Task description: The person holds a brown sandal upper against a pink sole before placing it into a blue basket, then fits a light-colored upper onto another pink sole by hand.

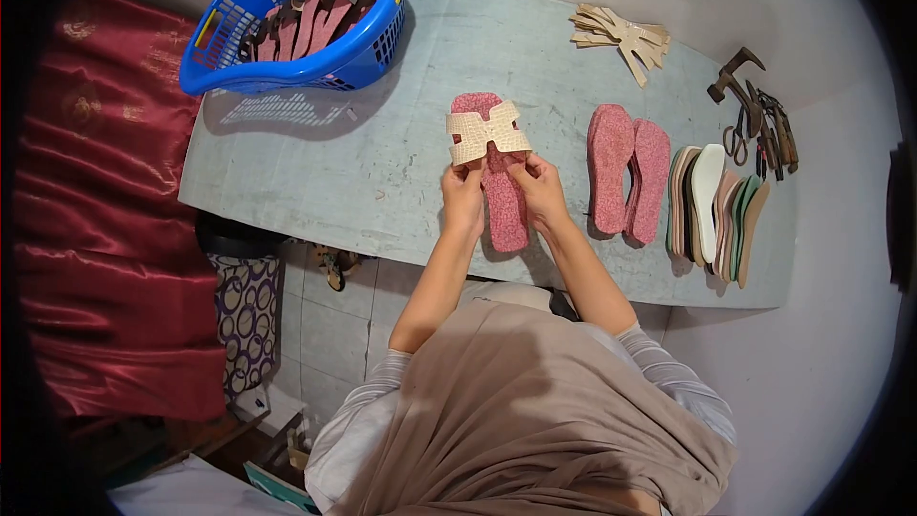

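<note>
A pink speckled sole (503, 205) lies lengthwise on the grey table (363, 172), right in front of me. Across its upper part rests a cream H-shaped strap piece (487, 132). My left hand (463, 193) pinches the strap's lower left edge. My right hand (540, 189) pinches its lower right edge. Both hands rest over the sole's middle.
Two more pink soles (629, 172) lie to the right, then a row of several insoles (714, 210) on edge. Scissors and tools (755, 119) sit at the far right. Cream strap cut-outs (623, 36) lie at the back. A blue basket (306, 14) with sandal parts stands at back left.
</note>
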